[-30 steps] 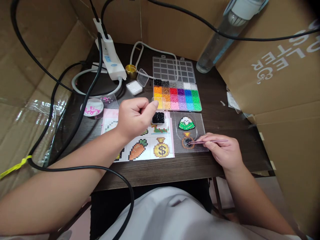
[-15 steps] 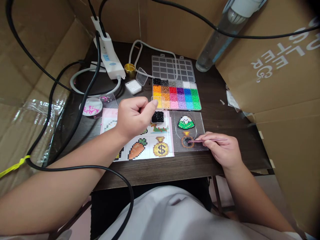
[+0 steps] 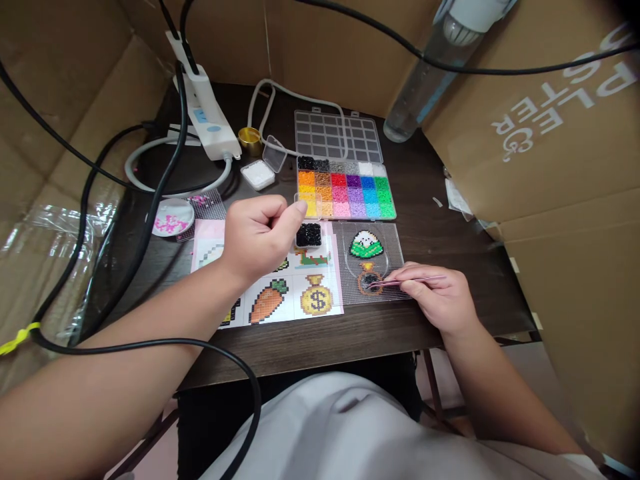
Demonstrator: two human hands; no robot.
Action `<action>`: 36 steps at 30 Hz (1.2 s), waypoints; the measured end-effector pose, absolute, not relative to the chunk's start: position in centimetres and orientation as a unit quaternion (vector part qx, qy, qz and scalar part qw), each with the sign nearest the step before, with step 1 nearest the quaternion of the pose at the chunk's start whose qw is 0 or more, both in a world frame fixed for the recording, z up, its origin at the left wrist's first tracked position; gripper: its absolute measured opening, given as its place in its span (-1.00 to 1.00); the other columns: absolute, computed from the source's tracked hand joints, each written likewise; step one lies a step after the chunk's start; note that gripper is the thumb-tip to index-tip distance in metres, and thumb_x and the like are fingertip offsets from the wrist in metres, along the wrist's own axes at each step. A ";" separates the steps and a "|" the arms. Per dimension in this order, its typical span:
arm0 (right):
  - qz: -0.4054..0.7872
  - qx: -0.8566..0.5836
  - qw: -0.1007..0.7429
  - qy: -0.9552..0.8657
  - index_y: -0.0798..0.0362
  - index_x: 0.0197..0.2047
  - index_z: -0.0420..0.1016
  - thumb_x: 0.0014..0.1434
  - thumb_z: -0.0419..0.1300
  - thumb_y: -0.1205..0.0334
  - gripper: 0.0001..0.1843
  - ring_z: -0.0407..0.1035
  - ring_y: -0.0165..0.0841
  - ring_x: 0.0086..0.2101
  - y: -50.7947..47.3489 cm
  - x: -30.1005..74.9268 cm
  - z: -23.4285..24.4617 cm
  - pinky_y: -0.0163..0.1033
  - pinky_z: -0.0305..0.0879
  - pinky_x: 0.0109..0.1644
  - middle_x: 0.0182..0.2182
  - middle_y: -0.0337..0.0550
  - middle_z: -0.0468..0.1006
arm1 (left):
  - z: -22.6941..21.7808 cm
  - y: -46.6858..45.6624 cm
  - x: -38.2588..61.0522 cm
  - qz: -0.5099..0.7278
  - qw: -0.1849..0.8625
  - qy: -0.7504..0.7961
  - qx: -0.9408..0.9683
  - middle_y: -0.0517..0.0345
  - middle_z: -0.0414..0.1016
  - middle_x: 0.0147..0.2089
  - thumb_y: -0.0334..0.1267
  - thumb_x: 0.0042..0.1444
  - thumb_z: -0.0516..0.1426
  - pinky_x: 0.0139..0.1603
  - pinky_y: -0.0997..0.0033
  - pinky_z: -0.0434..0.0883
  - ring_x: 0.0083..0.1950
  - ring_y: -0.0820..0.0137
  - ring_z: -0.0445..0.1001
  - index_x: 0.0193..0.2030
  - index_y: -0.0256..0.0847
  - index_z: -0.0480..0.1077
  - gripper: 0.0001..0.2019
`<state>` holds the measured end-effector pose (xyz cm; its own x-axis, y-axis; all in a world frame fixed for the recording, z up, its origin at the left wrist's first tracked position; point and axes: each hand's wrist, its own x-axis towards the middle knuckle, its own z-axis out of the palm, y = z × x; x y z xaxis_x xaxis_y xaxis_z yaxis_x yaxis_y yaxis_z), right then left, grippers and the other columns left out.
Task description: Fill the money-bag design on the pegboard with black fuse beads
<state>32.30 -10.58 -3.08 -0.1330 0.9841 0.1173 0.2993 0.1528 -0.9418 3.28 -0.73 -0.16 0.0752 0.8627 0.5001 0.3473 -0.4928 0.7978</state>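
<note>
My right hand [image 3: 440, 300] pinches thin tweezers [image 3: 407, 281] whose tips rest on a small brown and black bead figure [image 3: 369, 280] on the clear pegboard [image 3: 395, 257]. A green and white bead figure [image 3: 366, 245] sits higher on the same board. My left hand [image 3: 257, 237] is curled above the pattern sheet [image 3: 285, 300], thumb and forefinger pinching the clear lid [image 3: 306, 203] of a little box of black beads [image 3: 309, 235]. The sheet shows a carrot and a money bag.
A compartment case of coloured beads [image 3: 345, 190] lies open behind the pegboard, its lid [image 3: 335, 137] flat. A white bead box [image 3: 257, 175], gold cap [image 3: 249, 137], power strip [image 3: 205, 113], black cables [image 3: 150, 200] and a bottle [image 3: 425, 73] crowd the dark table [image 3: 435, 227]. Cardboard walls surround it.
The view has slid a little, so everything sits slightly left and lower. Both hands keep their grips; the tweezer tips stay on the brown bead figure.
</note>
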 end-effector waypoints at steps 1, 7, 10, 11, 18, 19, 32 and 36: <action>0.409 -0.510 0.421 -0.629 -0.09 -0.26 0.69 0.19 0.29 0.23 -0.88 0.58 -0.24 -0.24 -10.6 32.3 -3.1 -0.13 0.51 -0.11 -0.28 -0.14 0.70 | -0.1 -0.8 3.3 0.518 0.248 0.439 0.691 0.30 -0.09 -0.70 -0.26 0.10 0.18 -0.64 0.38 -0.05 -0.62 0.55 -0.07 -0.72 -0.22 -0.01 -0.51; 0.407 -0.512 0.420 -0.629 -0.07 -0.27 0.69 0.19 0.29 0.22 -0.88 0.58 -0.24 -0.25 -10.6 32.3 -3.0 -0.13 0.51 -0.12 -0.30 -0.13 0.70 | 0.2 -0.8 3.4 0.516 0.247 0.442 0.690 0.30 -0.10 -0.71 -0.26 0.08 0.18 -0.65 0.39 -0.07 -0.63 0.56 -0.08 -0.73 -0.22 -0.01 -0.50; 0.402 -0.507 0.417 -0.638 -0.10 -0.25 0.69 0.21 0.27 0.27 -0.86 0.58 -0.26 -0.24 -10.6 32.2 -2.9 -0.15 0.50 -0.11 -0.29 -0.16 0.70 | 0.2 -0.8 3.4 0.514 0.246 0.444 0.691 0.30 -0.09 -0.71 -0.27 0.09 0.18 -0.65 0.38 -0.07 -0.63 0.56 -0.07 -0.72 -0.22 -0.01 -0.51; 0.402 -0.503 0.418 -0.641 -0.11 -0.24 0.69 0.21 0.27 0.28 -0.85 0.58 -0.27 -0.24 -10.5 32.2 -2.8 -0.16 0.50 -0.11 -0.28 -0.17 0.70 | 0.1 -0.8 3.4 0.514 0.246 0.443 0.692 0.30 -0.09 -0.71 -0.27 0.08 0.18 -0.65 0.38 -0.07 -0.63 0.56 -0.07 -0.72 -0.22 -0.01 -0.51; 0.412 -0.496 0.432 -0.631 -0.11 -0.25 0.69 0.21 0.27 0.32 -0.83 0.58 -0.30 -0.26 -10.5 32.2 -2.9 -0.19 0.50 -0.13 -0.30 -0.19 0.70 | 0.1 -0.8 3.3 0.517 0.246 0.443 0.690 0.30 -0.08 -0.71 -0.27 0.10 0.17 -0.64 0.37 -0.06 -0.63 0.55 -0.06 -0.72 -0.22 0.01 -0.52; 0.418 -0.495 0.438 -0.624 -0.10 -0.25 0.69 0.20 0.27 0.32 -0.84 0.58 -0.29 -0.26 -10.5 32.2 -3.0 -0.18 0.50 -0.13 -0.31 -0.18 0.70 | 0.1 -0.8 3.3 0.516 0.246 0.443 0.690 0.30 -0.08 -0.71 -0.27 0.10 0.17 -0.64 0.37 -0.05 -0.63 0.55 -0.06 -0.72 -0.22 0.01 -0.52; 0.440 -0.476 0.450 -0.614 -0.09 -0.26 0.68 0.20 0.26 0.35 -0.83 0.56 -0.28 -0.25 -10.5 32.6 -3.5 -0.15 0.47 -0.12 -0.30 -0.18 0.69 | 0.1 -0.9 3.4 0.512 0.247 0.454 0.686 0.31 -0.07 -0.71 -0.27 0.06 0.17 -0.63 0.40 -0.05 -0.63 0.57 -0.06 -0.74 -0.22 0.01 -0.53; 0.438 -0.473 0.454 -0.615 -0.11 -0.26 0.68 0.21 0.26 0.36 -0.81 0.56 -0.28 -0.25 -10.6 32.6 -3.6 -0.15 0.46 -0.13 -0.31 -0.19 0.68 | 0.2 -0.8 3.4 0.513 0.247 0.451 0.688 0.31 -0.06 -0.71 -0.27 0.07 0.16 -0.64 0.41 -0.05 -0.63 0.57 -0.05 -0.73 -0.22 0.02 -0.54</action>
<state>32.62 -10.56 -3.60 -0.1397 0.9796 0.1442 0.1843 0.1688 -0.9683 3.40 -0.84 0.15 0.0677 0.8735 0.4822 0.3663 -0.4713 0.8023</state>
